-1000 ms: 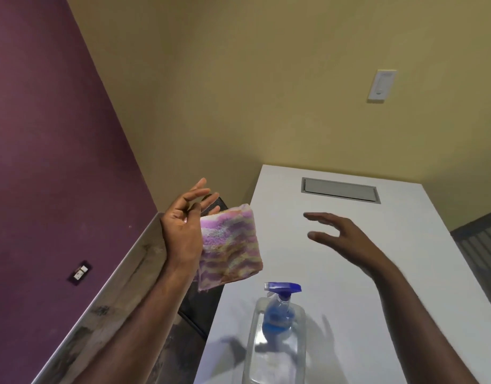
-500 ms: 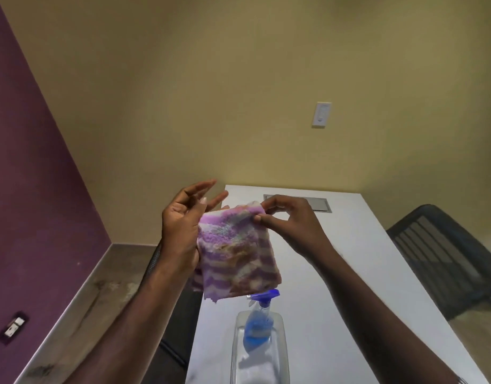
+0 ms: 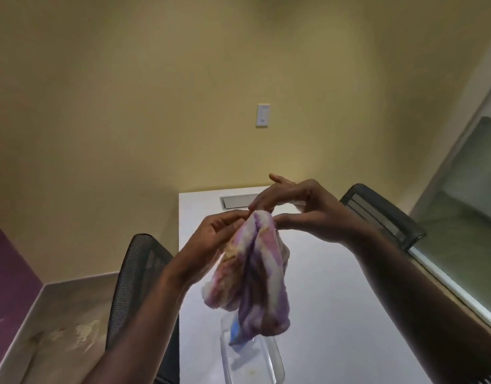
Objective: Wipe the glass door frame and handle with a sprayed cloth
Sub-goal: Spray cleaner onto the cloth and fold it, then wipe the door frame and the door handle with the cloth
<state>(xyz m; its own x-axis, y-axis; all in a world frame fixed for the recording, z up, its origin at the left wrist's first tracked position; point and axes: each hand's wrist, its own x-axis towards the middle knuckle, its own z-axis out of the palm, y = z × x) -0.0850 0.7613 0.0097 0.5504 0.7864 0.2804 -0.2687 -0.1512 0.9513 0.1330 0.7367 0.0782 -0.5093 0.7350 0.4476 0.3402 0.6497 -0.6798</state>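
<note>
- The white table [image 3: 335,286] runs from the near edge away to the yellow wall [image 3: 183,92]; its left edge is straight, with bare floor [image 3: 58,328] beyond it.
- A black mesh chair [image 3: 133,273] stands against the table's left edge, and a second chair [image 3: 382,214] sits at the far right corner.
- A glass panel [image 3: 465,203] with a pale frame borders the table on the right.
- The left hand [image 3: 211,239] pinches the top of the purple-and-white cloth [image 3: 252,273]; the right hand [image 3: 302,212] pinches the same top edge, its other fingers spread.
- The cloth hangs bunched above the table's middle.
- A clear spray bottle [image 3: 252,358] with a blue part inside stands on the near table, partly behind the cloth's lower end.
</note>
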